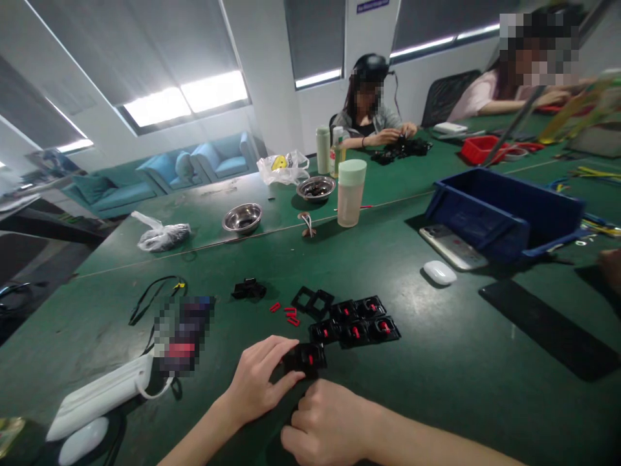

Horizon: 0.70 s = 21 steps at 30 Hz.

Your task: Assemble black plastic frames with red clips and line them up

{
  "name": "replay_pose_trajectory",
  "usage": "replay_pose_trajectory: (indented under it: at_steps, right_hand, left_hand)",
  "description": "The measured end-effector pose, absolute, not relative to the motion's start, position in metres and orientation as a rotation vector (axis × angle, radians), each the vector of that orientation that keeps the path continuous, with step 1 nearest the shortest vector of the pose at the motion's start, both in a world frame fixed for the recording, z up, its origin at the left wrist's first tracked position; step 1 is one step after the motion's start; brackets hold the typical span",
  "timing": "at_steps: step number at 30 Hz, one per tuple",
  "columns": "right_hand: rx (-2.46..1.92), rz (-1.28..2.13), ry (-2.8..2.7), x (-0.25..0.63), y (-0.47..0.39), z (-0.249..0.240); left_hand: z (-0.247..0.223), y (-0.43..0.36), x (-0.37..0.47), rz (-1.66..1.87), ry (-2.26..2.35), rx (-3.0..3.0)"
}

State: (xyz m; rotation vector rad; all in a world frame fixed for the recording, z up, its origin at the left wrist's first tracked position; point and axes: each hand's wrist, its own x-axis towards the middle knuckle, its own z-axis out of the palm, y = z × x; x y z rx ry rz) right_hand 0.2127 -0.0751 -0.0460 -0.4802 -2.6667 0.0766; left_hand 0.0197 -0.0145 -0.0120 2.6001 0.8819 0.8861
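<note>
Between the thumb and fingers of my left hand [264,372] is a black plastic part with a red insert [310,358], low over the green table. My right hand [325,417] is curled into a fist just in front of it; what its fingers hold, if anything, is hidden. Right behind lie several similar black parts with red inserts [356,331], set close together in rows. Black square frames [313,301] lie at their far left, with several small loose red clips [291,314] beside them. Another black piece [249,289] sits farther left.
On the right stand a blue bin [485,217], a phone [453,247] and a white case [439,272]. A tumbler [351,194] and metal bowls [242,219] are farther back. Left are a power bank [104,391] and a cable. Two people sit across the table.
</note>
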Motion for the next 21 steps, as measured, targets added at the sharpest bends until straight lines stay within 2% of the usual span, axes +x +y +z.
replay_pose_trajectory:
  at_steps: [13,21]
  right_hand:
    - [-0.482,0.055,-2.705,0.208,-0.082,-0.053]
    - [-0.498,0.233,-2.734,0.202,-0.092,-0.061]
  left_hand:
    - [-0.013,-0.011,0.053,0.785,0.747,2.697]
    - [-0.015,-0.013,0.072,0.641,0.728,2.806]
